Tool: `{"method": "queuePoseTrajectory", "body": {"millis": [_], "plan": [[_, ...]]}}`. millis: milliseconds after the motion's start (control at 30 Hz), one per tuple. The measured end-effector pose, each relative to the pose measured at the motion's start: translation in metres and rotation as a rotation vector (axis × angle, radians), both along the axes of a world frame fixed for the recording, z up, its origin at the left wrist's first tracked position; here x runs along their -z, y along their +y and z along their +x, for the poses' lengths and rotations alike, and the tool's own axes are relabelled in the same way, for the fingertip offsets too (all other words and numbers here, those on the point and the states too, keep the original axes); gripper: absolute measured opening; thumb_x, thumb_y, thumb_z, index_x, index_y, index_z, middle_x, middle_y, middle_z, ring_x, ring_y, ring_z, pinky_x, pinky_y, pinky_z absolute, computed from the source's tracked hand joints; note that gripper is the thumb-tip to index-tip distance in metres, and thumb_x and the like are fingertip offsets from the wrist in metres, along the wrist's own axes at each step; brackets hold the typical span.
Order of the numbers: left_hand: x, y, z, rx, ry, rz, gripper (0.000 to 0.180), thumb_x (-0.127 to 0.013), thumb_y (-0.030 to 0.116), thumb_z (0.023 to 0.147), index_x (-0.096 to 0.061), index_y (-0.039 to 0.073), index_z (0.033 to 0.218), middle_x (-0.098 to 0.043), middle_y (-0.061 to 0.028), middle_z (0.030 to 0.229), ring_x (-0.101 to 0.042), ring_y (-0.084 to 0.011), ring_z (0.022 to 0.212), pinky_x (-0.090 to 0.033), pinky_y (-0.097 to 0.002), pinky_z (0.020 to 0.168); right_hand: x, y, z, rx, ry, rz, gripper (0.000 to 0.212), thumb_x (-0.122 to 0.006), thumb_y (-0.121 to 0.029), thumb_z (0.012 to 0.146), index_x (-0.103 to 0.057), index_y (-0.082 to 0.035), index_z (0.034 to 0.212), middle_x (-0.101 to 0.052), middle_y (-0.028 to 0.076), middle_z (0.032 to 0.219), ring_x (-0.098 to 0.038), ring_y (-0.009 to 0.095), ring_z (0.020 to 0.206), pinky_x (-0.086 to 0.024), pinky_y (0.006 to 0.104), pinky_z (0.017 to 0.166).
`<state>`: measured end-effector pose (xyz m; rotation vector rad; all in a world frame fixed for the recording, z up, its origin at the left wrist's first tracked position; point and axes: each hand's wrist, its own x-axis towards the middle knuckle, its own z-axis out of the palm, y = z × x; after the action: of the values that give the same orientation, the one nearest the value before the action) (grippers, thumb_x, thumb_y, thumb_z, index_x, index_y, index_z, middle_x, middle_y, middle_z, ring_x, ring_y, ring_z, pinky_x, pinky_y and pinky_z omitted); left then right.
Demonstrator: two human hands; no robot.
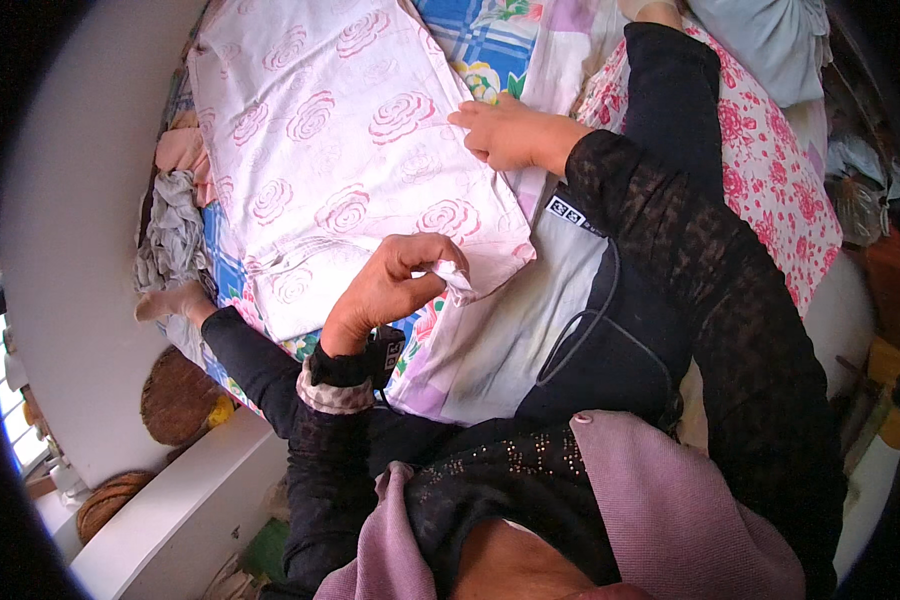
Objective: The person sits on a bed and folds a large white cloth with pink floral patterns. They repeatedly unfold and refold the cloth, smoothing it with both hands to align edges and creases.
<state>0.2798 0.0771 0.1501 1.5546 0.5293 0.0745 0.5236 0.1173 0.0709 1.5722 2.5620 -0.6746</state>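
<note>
A white cloth with pink rose outlines (300, 120) lies spread out in front of me, looking much like a pillowcase. My left hand (395, 280) is closed on its near edge, and a small bunched bit of fabric sticks out between thumb and fingers. Creases run across the cloth left of that hand. On the cloth's right edge rests my right hand (515, 135), with fingers stretched out and pointing left. Its thumb side is partly hidden from view.
Under the cloth is a blue checked, flowered sheet (470, 35). A pink-flowered white cloth (770, 170) lies at the right by my leg. Crumpled grey fabric (173, 235) sits at the left near my foot. A black cable (615, 290) loops over my lap.
</note>
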Motion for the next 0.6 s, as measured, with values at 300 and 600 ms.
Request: {"method": "queuePoseTrajectory", "body": {"millis": [300, 600], "plan": [[-0.001, 0.008, -0.003, -0.115, -0.022, -0.165, 0.014, -0.056, -0.008, 0.072, -0.061, -0.001, 0.083, -0.063, -0.0082, 0.086, -0.06, -0.0169, 0.086, -0.046, -0.029, 0.079, 0.003, 0.0, 0.012, -0.135, 0.184, -0.129, 0.016, -0.058, -0.004, 0.07, -0.07, -0.013, 0.077, -0.04, 0.009, 0.143, -0.038, 0.027, 0.128, -0.035, 0.0455, 0.098], [0.074, 0.038, 0.052, 0.007, 0.348, 0.749, 0.031, -0.056, 0.009, 0.071, -0.065, 0.008, 0.101, -0.064, -0.0173, 0.089, -0.061, -0.0358, 0.083, -0.048, -0.0415, 0.072, 0.024, 0.009, 0.022, -0.079, 0.38, -0.096, 0.023, -0.055, 0.0, 0.07, -0.072, -0.01, 0.081, -0.052, 0.012, 0.131, -0.055, 0.03, 0.108, -0.045, 0.0336, 0.087]]}}
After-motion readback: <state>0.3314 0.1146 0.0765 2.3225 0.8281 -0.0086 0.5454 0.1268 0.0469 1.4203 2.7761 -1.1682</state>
